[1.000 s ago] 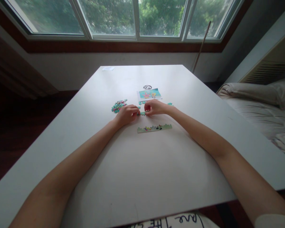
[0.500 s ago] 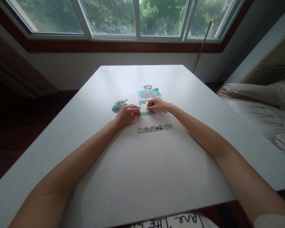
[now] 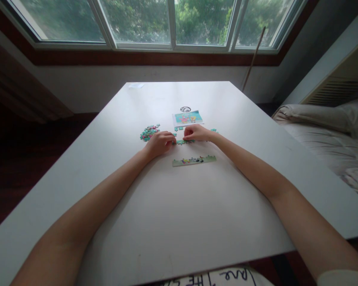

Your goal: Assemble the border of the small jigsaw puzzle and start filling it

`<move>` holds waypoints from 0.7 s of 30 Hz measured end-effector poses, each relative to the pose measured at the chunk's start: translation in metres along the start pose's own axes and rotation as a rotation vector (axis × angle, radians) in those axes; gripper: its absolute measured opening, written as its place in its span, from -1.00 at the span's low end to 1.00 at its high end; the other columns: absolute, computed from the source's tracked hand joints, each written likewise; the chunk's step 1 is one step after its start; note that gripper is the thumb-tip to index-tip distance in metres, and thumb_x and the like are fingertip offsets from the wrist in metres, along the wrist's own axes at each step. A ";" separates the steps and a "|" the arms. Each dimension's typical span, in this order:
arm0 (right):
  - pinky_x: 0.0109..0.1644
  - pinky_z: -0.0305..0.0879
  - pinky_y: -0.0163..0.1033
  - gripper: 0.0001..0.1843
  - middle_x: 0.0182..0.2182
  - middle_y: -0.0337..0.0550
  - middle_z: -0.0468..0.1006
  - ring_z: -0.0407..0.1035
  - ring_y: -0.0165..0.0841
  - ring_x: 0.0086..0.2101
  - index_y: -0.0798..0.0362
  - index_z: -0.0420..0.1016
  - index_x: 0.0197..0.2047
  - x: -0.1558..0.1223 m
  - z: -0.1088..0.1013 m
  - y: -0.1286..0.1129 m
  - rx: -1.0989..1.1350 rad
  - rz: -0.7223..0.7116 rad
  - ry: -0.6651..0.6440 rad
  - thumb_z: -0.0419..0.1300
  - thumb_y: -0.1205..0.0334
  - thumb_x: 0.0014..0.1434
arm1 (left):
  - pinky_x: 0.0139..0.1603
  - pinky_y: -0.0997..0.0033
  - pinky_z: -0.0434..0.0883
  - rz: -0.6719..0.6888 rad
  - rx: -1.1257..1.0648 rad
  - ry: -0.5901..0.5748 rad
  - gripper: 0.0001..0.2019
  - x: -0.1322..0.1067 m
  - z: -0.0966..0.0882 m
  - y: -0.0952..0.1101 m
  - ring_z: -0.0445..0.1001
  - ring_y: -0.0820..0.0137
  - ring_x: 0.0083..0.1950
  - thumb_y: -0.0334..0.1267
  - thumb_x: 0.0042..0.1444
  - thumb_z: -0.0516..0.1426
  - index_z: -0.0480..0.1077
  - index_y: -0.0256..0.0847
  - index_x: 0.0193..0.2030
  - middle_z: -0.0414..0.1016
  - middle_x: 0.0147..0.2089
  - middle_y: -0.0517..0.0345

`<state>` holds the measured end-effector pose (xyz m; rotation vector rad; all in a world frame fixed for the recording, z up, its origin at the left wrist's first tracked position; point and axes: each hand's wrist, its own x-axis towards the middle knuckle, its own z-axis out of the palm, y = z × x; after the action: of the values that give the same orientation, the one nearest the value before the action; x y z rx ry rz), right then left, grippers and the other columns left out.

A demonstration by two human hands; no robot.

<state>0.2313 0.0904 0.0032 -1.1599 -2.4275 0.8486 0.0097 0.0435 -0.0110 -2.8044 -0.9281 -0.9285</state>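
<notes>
Puzzle pieces [image 3: 181,142] lie in a short row on the table [image 3: 179,210], beside the left hand [image 3: 160,143] and right hand [image 3: 195,132], whose curled fingers' grip I cannot tell, so an uneven push might buckle any joins.

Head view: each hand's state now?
Bare left hand: fingers curled at the green row of jigsaw pieces; grip can't be told.
Bare right hand: fingers bent over that row; grip can't be told.
</notes>
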 end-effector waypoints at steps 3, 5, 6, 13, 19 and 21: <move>-0.42 0.05 -0.38 -0.76 -0.53 -0.27 0.40 0.21 -0.50 -0.48 0.14 0.45 -0.41 0.000 0.000 -0.001 0.011 0.005 -0.002 0.23 0.11 -0.06 | -0.23 0.49 0.42 0.011 -0.003 0.012 -0.70 0.000 0.000 0.001 0.50 0.43 -0.31 -0.52 -0.06 -0.05 0.50 -0.23 -0.43 0.56 -0.32 0.12; -0.42 0.05 -0.38 -0.77 -0.53 -0.27 0.40 0.21 -0.50 -0.49 0.14 0.45 -0.42 -0.001 0.000 -0.001 0.015 0.007 -0.004 0.23 0.12 -0.06 | -0.23 0.50 0.42 0.015 -0.006 0.018 -0.70 0.000 -0.001 0.000 0.50 0.44 -0.31 -0.52 -0.06 -0.05 0.50 -0.23 -0.42 0.56 -0.32 0.12; -0.42 0.05 -0.38 -0.77 -0.53 -0.27 0.40 0.21 -0.50 -0.49 0.14 0.45 -0.42 -0.001 0.000 -0.001 0.017 0.007 -0.003 0.23 0.12 -0.06 | -0.24 0.50 0.42 0.015 -0.007 0.019 -0.70 0.000 0.000 0.000 0.50 0.44 -0.31 -0.53 -0.06 -0.05 0.50 -0.23 -0.42 0.56 -0.32 0.12; -0.42 0.06 -0.37 -0.74 -0.52 -0.27 0.39 0.21 -0.50 -0.48 0.14 0.45 -0.41 0.000 0.000 0.001 0.043 0.001 -0.002 0.24 0.09 -0.07 | -0.24 0.50 0.41 0.013 0.000 0.021 -0.70 -0.001 0.000 0.000 0.50 0.44 -0.32 -0.53 -0.05 -0.05 0.50 -0.23 -0.42 0.55 -0.32 0.11; -0.43 0.08 -0.38 -0.74 -0.53 -0.27 0.39 0.21 -0.50 -0.49 0.16 0.46 -0.38 -0.001 -0.002 0.003 0.085 -0.011 -0.028 0.22 0.10 -0.05 | -0.24 0.48 0.42 0.023 0.003 0.015 -0.71 -0.001 0.001 -0.001 0.49 0.42 -0.32 -0.52 -0.04 -0.04 0.50 -0.23 -0.42 0.55 -0.33 0.10; -0.44 0.08 -0.39 -0.77 -0.53 -0.26 0.40 0.22 -0.50 -0.48 0.16 0.47 -0.37 -0.001 -0.003 0.003 0.088 -0.014 -0.039 0.22 0.16 -0.06 | -0.24 0.48 0.42 0.025 0.003 0.011 -0.71 -0.001 0.001 -0.002 0.49 0.43 -0.32 -0.52 -0.04 -0.04 0.50 -0.23 -0.42 0.55 -0.33 0.10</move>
<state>0.2351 0.0924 0.0032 -1.1031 -2.3994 0.9724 0.0087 0.0452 -0.0127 -2.7984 -0.8908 -0.9384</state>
